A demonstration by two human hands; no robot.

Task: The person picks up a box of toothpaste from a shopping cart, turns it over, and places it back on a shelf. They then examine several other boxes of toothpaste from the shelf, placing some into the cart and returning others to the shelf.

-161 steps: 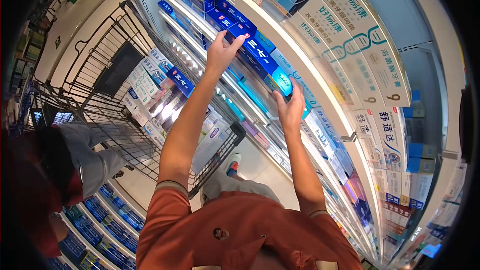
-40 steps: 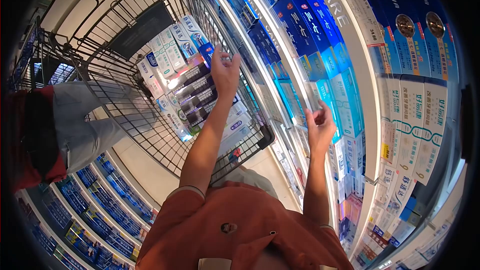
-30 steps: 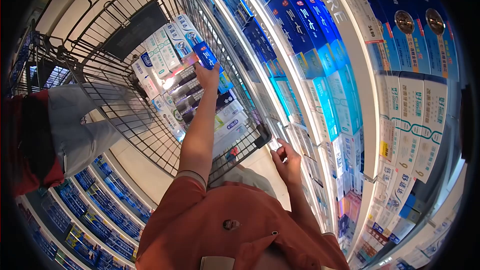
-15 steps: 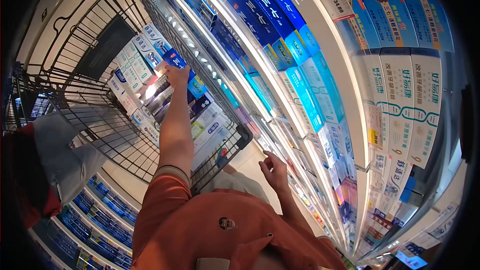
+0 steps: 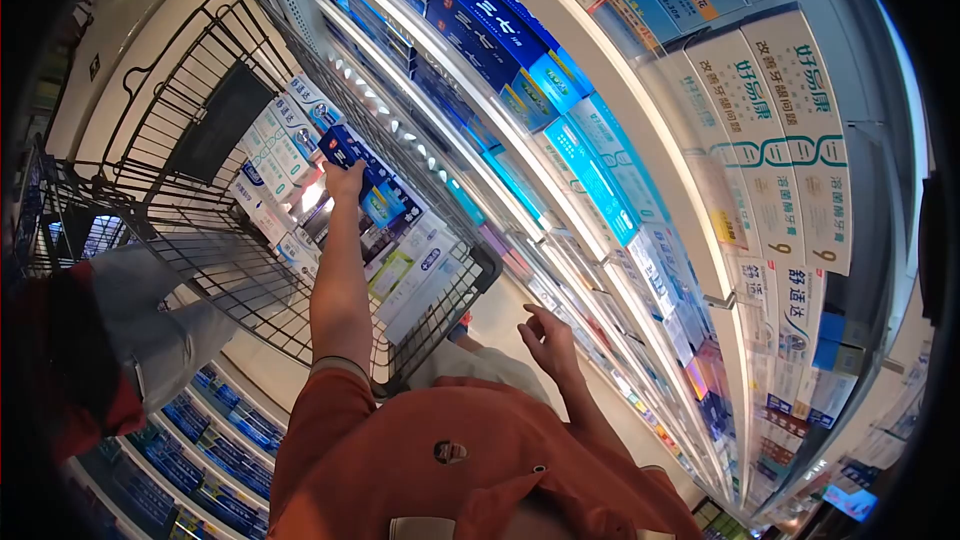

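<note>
My left hand (image 5: 346, 180) reaches into the wire shopping cart (image 5: 170, 190) and grips a dark blue toothpaste box (image 5: 345, 147), held just above the boxes lying in the basket. White and blue toothpaste boxes (image 5: 280, 140) and several grey ones fill the cart. My right hand (image 5: 545, 340) hovers low near my chest, fingers apart, holding nothing. It is nearest to the lower shelf edges.
Lit shelves (image 5: 600, 140) of blue, teal and white toothpaste boxes curve along the right. Another person in grey trousers and a red top (image 5: 130, 340) stands at the left beside the cart. More blue boxes line a lower-left shelf (image 5: 220, 430).
My left hand carried the blue box from the shelf down into the cart. My right hand left the shelf and dropped toward my chest, empty.
</note>
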